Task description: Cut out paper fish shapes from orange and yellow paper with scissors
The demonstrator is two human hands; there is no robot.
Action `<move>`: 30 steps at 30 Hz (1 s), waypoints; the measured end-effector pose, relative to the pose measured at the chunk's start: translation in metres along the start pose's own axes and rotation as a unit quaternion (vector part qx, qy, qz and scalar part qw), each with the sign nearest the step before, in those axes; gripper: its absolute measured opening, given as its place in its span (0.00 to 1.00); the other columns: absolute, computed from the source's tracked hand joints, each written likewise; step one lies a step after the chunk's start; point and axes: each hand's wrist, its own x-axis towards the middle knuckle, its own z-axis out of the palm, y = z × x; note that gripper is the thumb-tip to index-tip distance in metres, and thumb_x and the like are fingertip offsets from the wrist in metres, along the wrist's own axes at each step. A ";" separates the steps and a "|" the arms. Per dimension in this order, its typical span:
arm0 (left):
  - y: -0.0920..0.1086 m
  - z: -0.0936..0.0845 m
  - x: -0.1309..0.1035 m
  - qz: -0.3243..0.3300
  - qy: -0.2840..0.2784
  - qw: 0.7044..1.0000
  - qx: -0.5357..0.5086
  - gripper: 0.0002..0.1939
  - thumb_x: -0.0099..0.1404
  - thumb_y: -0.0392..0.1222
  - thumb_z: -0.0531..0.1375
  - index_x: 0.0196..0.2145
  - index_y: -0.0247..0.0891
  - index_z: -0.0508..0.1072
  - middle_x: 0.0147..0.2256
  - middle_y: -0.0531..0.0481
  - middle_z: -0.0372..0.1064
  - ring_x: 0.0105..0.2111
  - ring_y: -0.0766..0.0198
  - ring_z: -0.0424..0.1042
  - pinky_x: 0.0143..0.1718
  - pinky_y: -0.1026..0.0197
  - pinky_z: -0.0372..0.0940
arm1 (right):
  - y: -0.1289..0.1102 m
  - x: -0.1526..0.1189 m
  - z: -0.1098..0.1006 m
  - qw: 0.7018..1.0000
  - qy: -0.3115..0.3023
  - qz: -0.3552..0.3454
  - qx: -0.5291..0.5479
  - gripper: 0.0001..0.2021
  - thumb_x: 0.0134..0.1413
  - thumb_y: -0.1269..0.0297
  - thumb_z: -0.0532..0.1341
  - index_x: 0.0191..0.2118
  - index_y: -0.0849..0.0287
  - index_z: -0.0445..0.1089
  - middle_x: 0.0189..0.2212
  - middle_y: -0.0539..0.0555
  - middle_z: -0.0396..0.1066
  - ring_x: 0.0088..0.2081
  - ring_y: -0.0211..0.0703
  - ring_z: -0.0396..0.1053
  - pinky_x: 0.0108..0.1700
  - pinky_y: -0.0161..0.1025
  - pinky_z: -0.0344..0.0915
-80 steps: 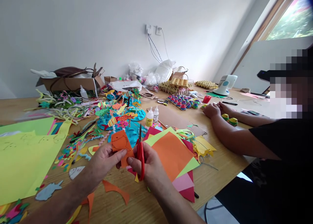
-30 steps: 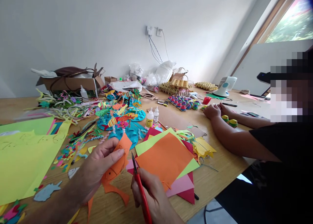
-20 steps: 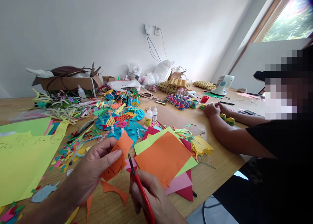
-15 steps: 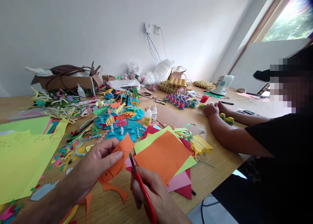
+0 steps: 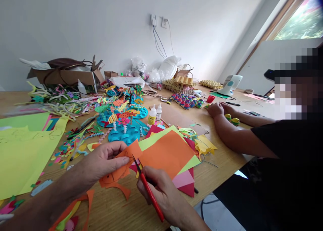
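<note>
An orange paper piece (image 5: 116, 173) with a fish outline drawn on it is pinched in my left hand (image 5: 106, 162), and a curved orange strip hangs below. Red-handled scissors (image 5: 151, 195) are in my right hand (image 5: 160, 190), their dark tips at the paper's right edge beside my left thumb. Just behind and to the right lies a stack of coloured sheets, an orange sheet (image 5: 166, 153) on top. Beyond my left hand, paper fish stand on twisted stems over blue bases (image 5: 126, 133).
Two glue bottles (image 5: 152, 116) stand behind the sheets. Yellow-green paper (image 5: 22, 163) lies at left, near scattered scraps. A cardboard box (image 5: 68, 78), pipe cleaners and egg cartons (image 5: 180, 83) are at the back. Another person's forearms (image 5: 229, 133) rest on the table at right.
The scissor tips have come up against the orange paper, where there was a small gap before. My left hand has shifted slightly. The whole view has tilted a little.
</note>
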 end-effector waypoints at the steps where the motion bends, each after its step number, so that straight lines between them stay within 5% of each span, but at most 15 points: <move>1: 0.000 0.000 0.000 -0.001 -0.003 1.000 0.004 0.07 0.53 0.45 0.65 0.28 0.41 0.75 0.29 0.53 0.74 0.30 0.61 0.72 0.31 0.63 0.66 | 0.000 0.000 0.000 1.000 -0.001 -0.001 -0.008 0.14 0.57 0.63 0.52 0.22 0.58 0.53 0.19 0.44 0.50 0.22 0.33 0.47 0.23 0.32 0.45; 21: -0.003 -0.007 0.004 -0.026 -0.018 0.998 0.063 0.06 0.55 0.44 0.62 0.29 0.40 0.74 0.29 0.53 0.72 0.33 0.57 0.72 0.33 0.60 0.67 | 0.010 -0.004 0.003 1.000 0.003 0.024 0.008 0.17 0.58 0.58 0.52 0.21 0.58 0.52 0.20 0.44 0.46 0.22 0.32 0.45 0.21 0.32 0.42; 30: -0.007 -0.001 0.002 -0.023 0.010 0.990 -0.142 0.11 0.55 0.48 0.64 0.34 0.42 0.74 0.31 0.54 0.75 0.30 0.64 0.72 0.31 0.65 0.67 | 0.023 0.001 0.008 0.993 0.054 0.043 0.095 0.15 0.56 0.58 0.53 0.22 0.58 0.56 0.17 0.44 0.49 0.18 0.30 0.50 0.19 0.29 0.45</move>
